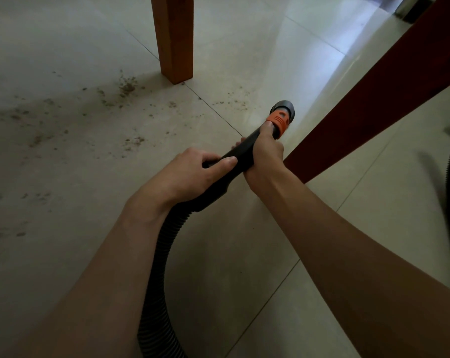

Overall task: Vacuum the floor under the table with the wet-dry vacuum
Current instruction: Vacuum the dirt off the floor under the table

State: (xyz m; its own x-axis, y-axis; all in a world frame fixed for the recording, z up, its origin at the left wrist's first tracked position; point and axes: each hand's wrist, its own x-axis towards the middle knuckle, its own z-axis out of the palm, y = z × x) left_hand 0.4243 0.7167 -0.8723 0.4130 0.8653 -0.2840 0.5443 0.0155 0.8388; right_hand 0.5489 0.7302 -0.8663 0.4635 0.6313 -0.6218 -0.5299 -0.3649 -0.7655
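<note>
Within both hands' grip, vacuum wand (240, 153)

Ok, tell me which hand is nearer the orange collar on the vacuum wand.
Right. The right hand grips the wand right behind the orange collar, thumb touching it; the left hand holds further back, near the hose.

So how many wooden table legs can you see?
2. One orange-brown wooden table leg stands upright on the tiled floor at top centre. One dark red-brown wooden table leg slants across the right side, beside the right hand. More may be out of view.
</note>
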